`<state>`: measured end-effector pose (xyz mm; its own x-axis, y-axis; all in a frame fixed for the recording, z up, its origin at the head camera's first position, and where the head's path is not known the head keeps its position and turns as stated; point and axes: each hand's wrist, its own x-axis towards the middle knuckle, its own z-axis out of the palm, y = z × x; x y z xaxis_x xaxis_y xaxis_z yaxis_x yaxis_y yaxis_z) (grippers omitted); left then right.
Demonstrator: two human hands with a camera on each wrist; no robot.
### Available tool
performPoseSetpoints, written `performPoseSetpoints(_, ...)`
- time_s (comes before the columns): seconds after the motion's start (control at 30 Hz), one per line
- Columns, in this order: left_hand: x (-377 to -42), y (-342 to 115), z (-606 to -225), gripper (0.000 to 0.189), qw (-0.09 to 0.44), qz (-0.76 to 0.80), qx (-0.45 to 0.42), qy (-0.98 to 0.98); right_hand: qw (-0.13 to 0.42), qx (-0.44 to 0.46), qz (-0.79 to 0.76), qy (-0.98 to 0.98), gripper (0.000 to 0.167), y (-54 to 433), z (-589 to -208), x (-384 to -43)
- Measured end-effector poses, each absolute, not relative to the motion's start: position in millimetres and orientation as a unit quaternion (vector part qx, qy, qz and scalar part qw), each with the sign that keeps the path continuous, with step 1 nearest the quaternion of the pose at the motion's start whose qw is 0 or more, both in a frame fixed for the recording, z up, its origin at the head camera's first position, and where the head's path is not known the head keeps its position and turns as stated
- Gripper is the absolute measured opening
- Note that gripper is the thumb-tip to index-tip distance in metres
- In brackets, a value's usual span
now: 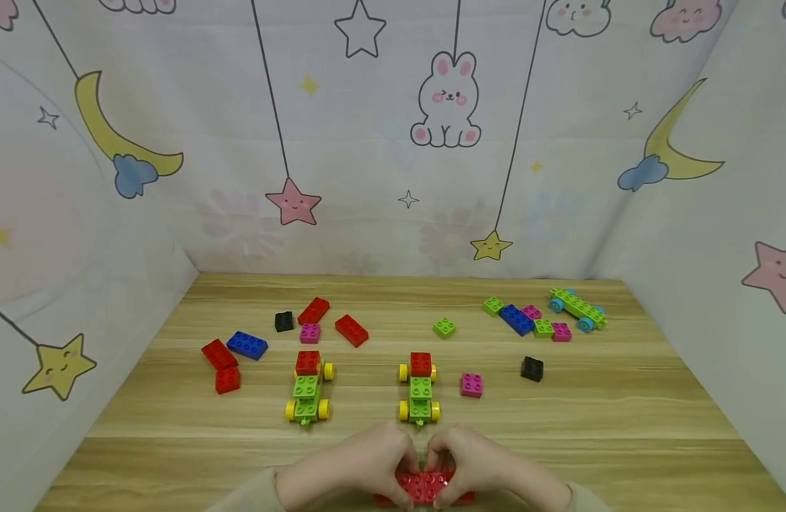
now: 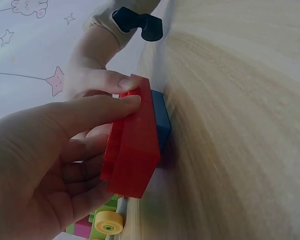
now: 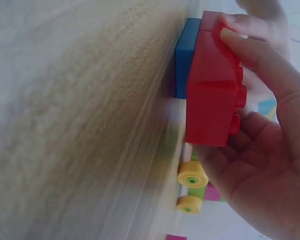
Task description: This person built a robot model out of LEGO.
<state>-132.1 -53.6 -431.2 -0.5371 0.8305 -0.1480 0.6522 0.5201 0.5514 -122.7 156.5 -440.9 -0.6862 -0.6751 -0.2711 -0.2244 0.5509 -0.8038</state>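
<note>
At the near edge of the table two red bricks [image 1: 425,486] sit end to end on a blue brick [image 2: 161,117], whose side shows under them in both wrist views. My left hand [image 1: 383,462] grips the left red brick [image 2: 136,145], thumb on the near side and fingers behind. On the right red brick [image 3: 212,95], my right hand [image 1: 471,461] has the same hold, with its thumb tip close to the left thumb. Just beyond the hands stand two small wheeled cars, one in the middle [image 1: 421,387] and one further left [image 1: 306,387], both green with a red brick on top.
Loose red bricks [image 1: 352,331], a blue brick [image 1: 247,345] and a black brick [image 1: 284,321] lie at the back left. Toward the right are a pink brick [image 1: 471,385], a black brick [image 1: 532,368] and a green wheeled base [image 1: 577,308]. Printed curtains [image 1: 367,156] surround the table.
</note>
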Motion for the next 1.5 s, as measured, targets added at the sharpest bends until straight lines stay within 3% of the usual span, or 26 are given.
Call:
performPoseSetpoints(0.37, -134.1, -65.2, -435.9, 0.028, 0.178, 0.242, 0.482, 0.823, 0.271, -0.314, -0.345, 0.842, 0.024, 156.3, -440.9, -121.0)
performPoseSetpoints(0.6, -132.1, -74.9, -436.7, 0.035, 0.195, 0.249, 0.474, 0.822, 0.258, -0.323, -0.323, 0.851, 0.026, 157.2, -440.3, -119.7)
performPoseSetpoints(0.93, -128.3, -77.4, -435.4, 0.031, 0.198, 0.251, 0.439, 0.84, 0.234, -0.327, -0.328, 0.855, 0.033, 149.1, -447.4, -112.9)
performPoseSetpoints(1.2, -128.1, -77.6, -435.6, 0.029, 0.201, 0.261, 0.426, 0.843, 0.258, -0.275, -0.353, 0.856, 0.028, 141.2, -445.6, -107.2)
performPoseSetpoints(1.5, -133.0, -79.6, -428.0, 0.029, 0.189, 0.285, 0.412, 0.845, 0.224, -0.272, -0.356, 0.866, 0.032, 146.0, -436.0, -110.9)
